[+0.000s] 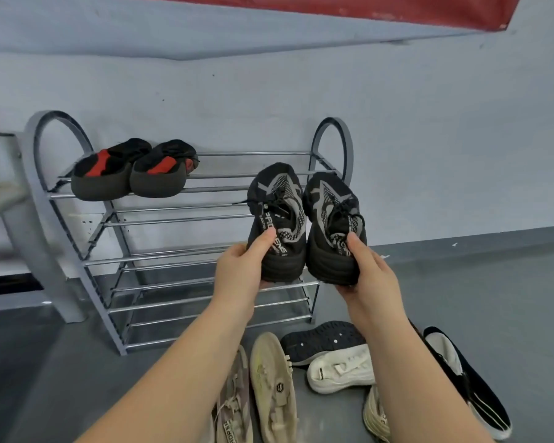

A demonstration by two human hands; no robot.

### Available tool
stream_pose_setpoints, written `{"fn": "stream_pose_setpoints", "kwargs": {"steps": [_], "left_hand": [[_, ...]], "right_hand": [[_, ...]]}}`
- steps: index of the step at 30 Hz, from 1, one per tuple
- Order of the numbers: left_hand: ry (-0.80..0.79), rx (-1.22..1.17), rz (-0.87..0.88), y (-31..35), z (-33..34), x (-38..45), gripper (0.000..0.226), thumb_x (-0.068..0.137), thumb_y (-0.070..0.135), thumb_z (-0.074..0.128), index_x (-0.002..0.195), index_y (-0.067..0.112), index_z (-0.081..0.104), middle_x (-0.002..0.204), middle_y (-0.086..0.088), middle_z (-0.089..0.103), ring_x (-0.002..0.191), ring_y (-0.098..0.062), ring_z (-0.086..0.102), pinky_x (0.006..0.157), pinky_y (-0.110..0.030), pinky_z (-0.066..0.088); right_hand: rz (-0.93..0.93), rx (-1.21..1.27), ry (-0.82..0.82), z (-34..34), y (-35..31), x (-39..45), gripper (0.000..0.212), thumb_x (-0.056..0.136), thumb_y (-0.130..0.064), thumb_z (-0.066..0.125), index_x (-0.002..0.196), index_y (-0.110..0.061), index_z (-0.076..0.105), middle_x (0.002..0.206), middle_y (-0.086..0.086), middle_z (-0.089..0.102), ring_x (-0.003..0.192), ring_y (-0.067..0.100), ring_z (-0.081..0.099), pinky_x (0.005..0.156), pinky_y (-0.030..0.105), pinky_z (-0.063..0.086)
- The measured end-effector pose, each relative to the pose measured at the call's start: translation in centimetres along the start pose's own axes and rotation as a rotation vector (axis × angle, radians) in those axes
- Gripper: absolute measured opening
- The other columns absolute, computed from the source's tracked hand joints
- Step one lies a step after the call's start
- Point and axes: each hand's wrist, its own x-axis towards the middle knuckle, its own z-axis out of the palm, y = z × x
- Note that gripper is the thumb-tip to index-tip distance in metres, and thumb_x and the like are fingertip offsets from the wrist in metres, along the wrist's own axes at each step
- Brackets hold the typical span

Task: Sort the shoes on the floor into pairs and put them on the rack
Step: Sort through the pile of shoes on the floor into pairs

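The left hand (237, 270) and right hand (362, 266) each grip one black knit sneaker (277, 219) at the heel, fingers curled underneath, thumbs pressing on top, in front of the rack (205, 212). Sneakers appear light, soft-uppered; the stiff heel offers the firmest hold.

Two bare forearms, left hand (237, 270) and right hand (370, 270) without sleeves, rings or gloves.

Pretty even, soft indoor light, no harsh shadows. Chrome bars on the rack (186, 187) catch small glints. Wide-angle warp bends the wall (429, 123) lines at 12 o'clock; 9 o'clock edge is smeary, overall slightly soft.
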Motion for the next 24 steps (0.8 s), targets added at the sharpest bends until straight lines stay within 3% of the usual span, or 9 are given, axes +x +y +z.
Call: {"fn": "stream_pose_setpoints", "kwargs": {"steps": [3,7,13,16,21,24], "left_hand": [[0.013,-0.029,0.005,0.7,0.2,1.4,0.021,0.082,0.033,0.069,0.082,0.012,0.065,0.084,-0.002,0.072,0.081,-0.014,0.069,0.069,-0.031,0.057],[0.047,-0.053,-0.019,1.8,0.3,3.9,0.027,0.080,0.034,0.071,0.088,0.009,0.065,0.091,-0.005,0.072,0.085,-0.017,0.068,0.070,-0.033,0.056],[0.067,-0.151,-0.090,1.4,0.8,6.8,0.021,0.081,0.034,0.070,0.082,0.014,0.064,0.086,-0.001,0.071,0.084,-0.016,0.067,0.073,-0.034,0.057],[0.082,-0.197,-0.090,0.7,1.1,6.9,0.022,0.083,0.036,0.067,0.079,0.014,0.064,0.080,0.001,0.071,0.079,-0.014,0.068,0.067,-0.031,0.056],[0.035,-0.194,-0.015,0.2,2.8,6.7,0.035,0.074,0.048,0.065,0.081,0.014,0.065,0.080,0.002,0.073,0.074,-0.009,0.070,0.060,-0.024,0.055],[-0.079,-0.205,0.015,0.7,3.2,7.1,0.059,0.055,0.053,0.067,0.096,0.011,0.066,0.090,-0.001,0.075,0.082,-0.010,0.072,0.068,-0.027,0.057]], "right_hand": [[-0.027,-0.020,-0.019,0.8,-0.1,1.7,0.030,0.086,-0.024,0.065,0.111,-0.007,0.066,0.097,0.005,0.074,0.081,0.012,0.072,0.071,0.028,0.054],[-0.051,-0.006,-0.054,2.1,0.0,3.8,0.027,0.087,-0.026,0.064,0.109,-0.010,0.067,0.091,0.000,0.074,0.082,0.010,0.071,0.071,0.026,0.053],[-0.079,0.036,-0.052,3.3,1.2,6.7,0.036,0.089,-0.029,0.061,0.120,-0.010,0.062,0.111,0.004,0.072,0.099,0.015,0.069,0.086,0.032,0.053],[-0.079,0.064,-0.006,3.7,1.6,7.7,0.054,0.082,-0.036,0.065,0.128,-0.011,0.053,0.119,0.007,0.068,0.104,0.017,0.068,0.085,0.032,0.055],[-0.105,0.124,-0.075,3.8,1.3,8.5,0.064,0.072,-0.041,0.061,0.129,-0.013,0.054,0.121,0.003,0.067,0.106,0.013,0.066,0.085,0.028,0.051],[-0.118,0.114,-0.142,3.4,1.2,9.1,0.062,0.074,-0.032,0.063,0.132,-0.015,0.053,0.119,-0.002,0.066,0.097,0.008,0.066,0.083,0.026,0.047]]}}
